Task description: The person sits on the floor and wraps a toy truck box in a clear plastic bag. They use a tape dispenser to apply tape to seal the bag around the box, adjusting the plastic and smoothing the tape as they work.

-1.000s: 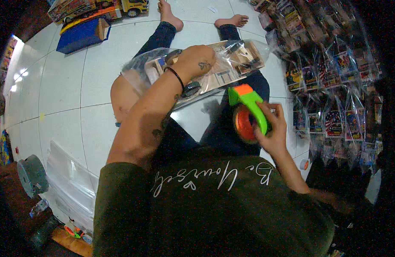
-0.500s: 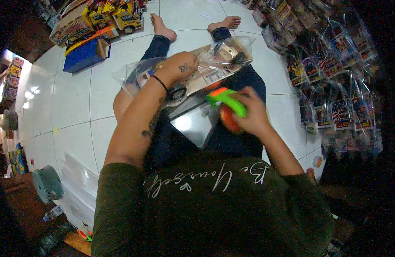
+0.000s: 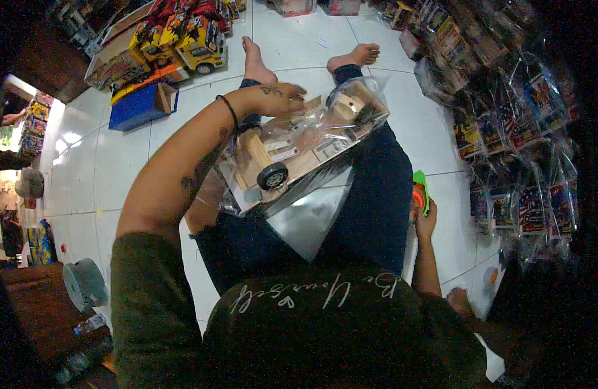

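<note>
Across my thighs lies a wooden toy truck [image 3: 299, 162] with black wheels, wrapped in a clear plastic bag [image 3: 373, 110]. Along its far edge rests my left hand [image 3: 279, 98], fingers stretched out and nothing gripped in them. My right hand [image 3: 426, 222] is down beside my right thigh, closed on a green and orange tape dispenser [image 3: 421, 193]. Part of the dispenser is hidden by the thigh and fingers. Between my legs, under the truck, a shiny clear plastic sheet [image 3: 309, 220] shows.
Plastic-wrapped packages [image 3: 513, 155] hang or stack along the right. Yellow boxed toy trucks [image 3: 182, 45] stand at the far left, with an open blue box [image 3: 143, 107] before them. A grey-green spool [image 3: 85, 285] sits at the near left on the white tiled floor [image 3: 117, 181].
My right hand has carried the tape dispenser away from the truck, down to the right of my thigh. My left hand has loosened and shifted slightly along the bag's far side.
</note>
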`<state>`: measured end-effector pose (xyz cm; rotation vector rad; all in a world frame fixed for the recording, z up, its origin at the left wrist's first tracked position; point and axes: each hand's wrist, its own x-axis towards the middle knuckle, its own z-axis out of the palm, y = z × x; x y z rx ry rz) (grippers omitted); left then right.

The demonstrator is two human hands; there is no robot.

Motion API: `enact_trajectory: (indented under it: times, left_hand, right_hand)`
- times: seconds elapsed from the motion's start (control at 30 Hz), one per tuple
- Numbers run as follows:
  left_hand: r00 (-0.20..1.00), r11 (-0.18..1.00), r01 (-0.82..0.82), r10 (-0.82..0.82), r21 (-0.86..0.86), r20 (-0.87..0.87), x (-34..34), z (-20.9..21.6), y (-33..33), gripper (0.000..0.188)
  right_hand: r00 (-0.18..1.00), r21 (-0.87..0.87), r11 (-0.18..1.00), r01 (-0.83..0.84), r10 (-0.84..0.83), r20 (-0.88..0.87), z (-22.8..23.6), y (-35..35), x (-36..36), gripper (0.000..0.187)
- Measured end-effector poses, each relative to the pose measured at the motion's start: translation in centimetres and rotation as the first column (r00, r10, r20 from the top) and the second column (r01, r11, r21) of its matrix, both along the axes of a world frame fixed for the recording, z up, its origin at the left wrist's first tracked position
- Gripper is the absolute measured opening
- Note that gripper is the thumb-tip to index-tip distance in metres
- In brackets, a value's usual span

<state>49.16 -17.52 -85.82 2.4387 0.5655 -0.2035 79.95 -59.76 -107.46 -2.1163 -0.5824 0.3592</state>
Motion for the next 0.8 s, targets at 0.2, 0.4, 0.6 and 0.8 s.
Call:
enact_trajectory:
  times: [0.2, 0.4, 0.6, 0.8]
  left_hand:
    - [0.972, 0.748, -0.198, 0.067, -0.633, -0.224, 1.4, -5.5, 4.6, 0.048]
    - [0.958, 0.356, -0.286, 0.104, -0.89, -0.266, -0.7, -8.6, 1.3, 0.068]
    - [0.665, 0.24, -0.202, 0.745, -0.949, 0.047, -7.4, -2.3, -3.8, 0.087]
    - [0.435, 0.454, -0.073, 0.816, -0.888, 0.381, -8.8, -4.4, -15.7, 0.074]
  right_hand:
    - [0.816, -0.07, 0.964, -0.255, 0.253, 0.52, 14.4, 8.7, -8.8, 0.069]
    - [0.765, 0.173, 0.816, -0.551, 0.411, 0.496, 12.2, 19.8, -23.7, 0.085]
    - [0.357, 0.648, 0.759, 0.071, 0.587, -0.726, 14.8, 28.4, -16.6, 0.07]
    - [0.14, 0.56, 0.825, -0.073, 0.565, -0.813, 15.1, 26.3, -14.3, 0.056]
